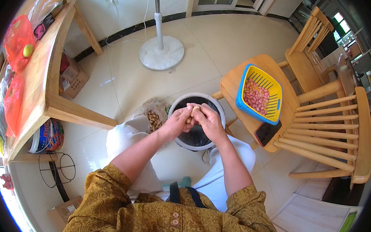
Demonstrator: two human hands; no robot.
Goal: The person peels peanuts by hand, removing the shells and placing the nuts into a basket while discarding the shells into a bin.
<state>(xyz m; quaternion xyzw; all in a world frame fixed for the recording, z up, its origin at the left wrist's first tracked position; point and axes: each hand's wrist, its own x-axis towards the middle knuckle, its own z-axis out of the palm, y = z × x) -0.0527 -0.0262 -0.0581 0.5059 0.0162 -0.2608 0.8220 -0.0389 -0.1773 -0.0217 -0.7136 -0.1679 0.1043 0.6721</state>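
Above a trash bin with a dark liner (194,138), my left hand (179,119) and my right hand (208,118) meet, both gripping unshelled peanuts (194,109). More peanuts appear to lie in my left fingers. Beside the bin on the left, a clear plastic bag (154,105) holds many unshelled peanuts (154,120). To the right, shelled pink peanuts (256,96) fill part of a yellow basket with a blue outer tub (245,110), which stands on a wooden chair seat (234,77). A smartphone (267,132) lies beside the tub.
At left stands a wooden table (36,75) with red plastic bags (18,43) on it. The white round base of a stand (161,53) rests on the tiled floor ahead. Another wooden chair (306,67) is at the upper right. A cardboard box (74,79) sits under the table.
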